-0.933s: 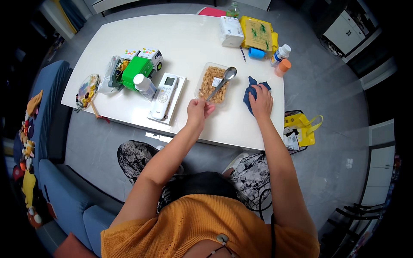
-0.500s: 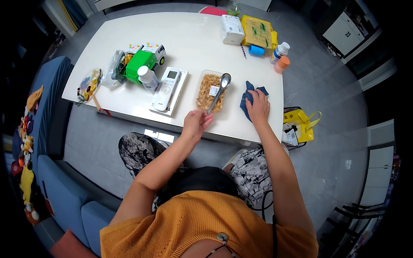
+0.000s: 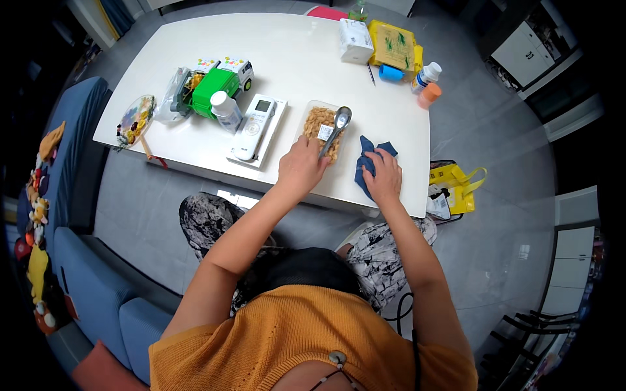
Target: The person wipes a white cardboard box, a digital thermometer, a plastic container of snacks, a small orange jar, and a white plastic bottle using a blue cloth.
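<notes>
A clear plastic container (image 3: 315,118) full of light brown pieces, perhaps nuts, sits near the table's front edge. A metal spoon (image 3: 342,119) lies slanted across its top, beside a small white label. My left hand (image 3: 302,166) covers the container's near end, fingers over its left part and thumb by its right side, close to the spoon's handle. The fingertips are partly hidden. To the right, my right hand (image 3: 385,177) presses on a crumpled dark blue cloth (image 3: 366,148), its fingers bent into the fabric on the tabletop.
Left of the container are a white remote control (image 3: 255,128) on a flat white box, a white bottle (image 3: 226,112) and a green toy truck (image 3: 215,90). Tissues (image 3: 355,41), a blue cup (image 3: 391,73) and an orange-capped bottle (image 3: 429,96) stand far right. A yellow bag (image 3: 456,186) is beside the table.
My left hand has moved forward from the container's near edge onto its near end. My right hand has shifted the blue cloth a little left and nearer to me.
</notes>
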Motion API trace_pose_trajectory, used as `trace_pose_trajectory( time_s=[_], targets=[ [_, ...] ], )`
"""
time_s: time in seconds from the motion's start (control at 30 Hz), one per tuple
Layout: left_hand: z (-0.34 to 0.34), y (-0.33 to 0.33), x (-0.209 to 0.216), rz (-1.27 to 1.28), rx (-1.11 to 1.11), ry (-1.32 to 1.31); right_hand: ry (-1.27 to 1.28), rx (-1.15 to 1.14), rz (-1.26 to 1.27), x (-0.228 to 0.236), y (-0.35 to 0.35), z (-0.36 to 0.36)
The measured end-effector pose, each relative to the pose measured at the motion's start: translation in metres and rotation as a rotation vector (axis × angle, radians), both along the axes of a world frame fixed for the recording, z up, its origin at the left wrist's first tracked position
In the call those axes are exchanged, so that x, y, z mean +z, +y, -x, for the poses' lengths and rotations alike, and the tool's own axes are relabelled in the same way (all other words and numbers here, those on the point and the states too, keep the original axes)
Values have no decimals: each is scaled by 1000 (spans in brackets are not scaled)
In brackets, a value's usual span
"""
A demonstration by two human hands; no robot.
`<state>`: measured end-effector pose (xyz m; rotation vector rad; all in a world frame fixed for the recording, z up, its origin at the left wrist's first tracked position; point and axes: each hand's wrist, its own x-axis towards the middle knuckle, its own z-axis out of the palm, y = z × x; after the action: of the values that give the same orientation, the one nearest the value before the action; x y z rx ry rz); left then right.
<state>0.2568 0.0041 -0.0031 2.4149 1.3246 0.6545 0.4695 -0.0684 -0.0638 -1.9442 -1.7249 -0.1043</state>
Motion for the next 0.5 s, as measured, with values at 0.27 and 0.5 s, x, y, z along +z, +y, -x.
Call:
trace_pose_trajectory(
  time_s=[0.27,0.5],
  targets=[
    [-5,21,-24,43,19,63,-4,1,-36,-3,0,0],
    [19,12,-12,689,118,-451,-23,21,8,0,3,-7]
  ],
)
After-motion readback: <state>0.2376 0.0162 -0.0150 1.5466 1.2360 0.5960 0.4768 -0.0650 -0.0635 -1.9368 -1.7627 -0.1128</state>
